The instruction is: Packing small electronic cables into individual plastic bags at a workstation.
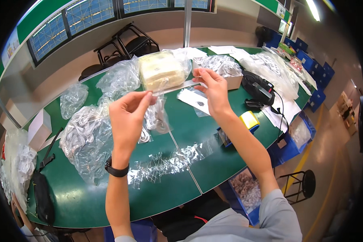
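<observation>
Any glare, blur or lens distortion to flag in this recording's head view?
Head view: the ceiling lamp looks blown out; a pale sheen lies on the table at lower left; the clear bags glint; the table's near edge bows and the corners go black; left hand and right hand look fairly sharp.

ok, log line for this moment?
left hand: raised, pinched, item unclear | right hand: raised, fingers bent, item unclear | small bits: scattered on table
</observation>
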The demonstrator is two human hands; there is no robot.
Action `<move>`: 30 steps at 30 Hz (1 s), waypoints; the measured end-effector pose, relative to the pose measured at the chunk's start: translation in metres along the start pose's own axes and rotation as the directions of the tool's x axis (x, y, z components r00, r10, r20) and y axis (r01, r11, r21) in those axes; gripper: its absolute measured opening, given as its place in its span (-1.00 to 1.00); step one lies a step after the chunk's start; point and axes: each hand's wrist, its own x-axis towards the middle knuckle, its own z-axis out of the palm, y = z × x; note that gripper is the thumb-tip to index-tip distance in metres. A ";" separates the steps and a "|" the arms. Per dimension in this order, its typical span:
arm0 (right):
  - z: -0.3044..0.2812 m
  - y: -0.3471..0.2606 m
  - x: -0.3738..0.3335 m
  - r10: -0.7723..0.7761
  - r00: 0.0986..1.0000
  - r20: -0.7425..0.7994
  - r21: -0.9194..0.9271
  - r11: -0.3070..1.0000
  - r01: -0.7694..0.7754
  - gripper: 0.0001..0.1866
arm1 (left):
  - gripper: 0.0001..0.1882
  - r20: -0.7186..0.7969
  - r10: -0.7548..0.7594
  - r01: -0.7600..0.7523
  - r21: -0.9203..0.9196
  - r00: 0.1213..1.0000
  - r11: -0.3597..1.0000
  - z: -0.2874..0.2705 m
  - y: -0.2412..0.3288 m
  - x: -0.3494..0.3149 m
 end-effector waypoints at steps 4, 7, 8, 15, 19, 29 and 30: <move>-0.033 0.007 -0.029 -0.244 0.929 0.279 -0.562 0.742 0.364 -0.85 | -0.81 -0.023 -0.031 0.030 -0.035 0.999 0.999 -0.006 0.001 0.004; -0.052 0.019 -0.071 -0.163 0.827 0.539 -0.688 0.481 0.543 -0.89 | -0.81 -0.026 -0.037 0.037 -0.035 0.999 0.999 -0.009 0.000 0.005; -0.058 0.022 -0.085 -0.171 0.752 0.636 -0.703 0.273 0.657 -0.90 | -0.81 -0.028 -0.037 0.036 -0.025 0.999 0.999 -0.010 0.000 0.004; -0.075 0.030 -0.095 -0.170 0.617 0.768 -0.630 -0.031 0.776 -0.89 | -0.80 -0.004 -0.060 0.059 -0.039 0.998 0.997 -0.006 -0.005 0.004; -0.074 0.039 -0.124 -0.175 0.631 0.756 -0.634 0.049 0.772 -0.85 | -0.80 0.007 -0.050 0.050 -0.041 0.999 0.998 -0.006 -0.007 0.005; -0.077 0.017 -0.202 0.342 0.677 0.652 -0.726 0.024 0.687 -0.16 | -0.80 -0.009 -0.035 0.035 0.003 0.999 0.999 -0.014 0.002 0.006; -0.078 0.016 -0.200 0.375 0.651 0.659 -0.712 0.033 0.702 -0.13 | -0.80 -0.009 -0.034 0.034 0.003 0.999 0.999 -0.014 0.002 0.006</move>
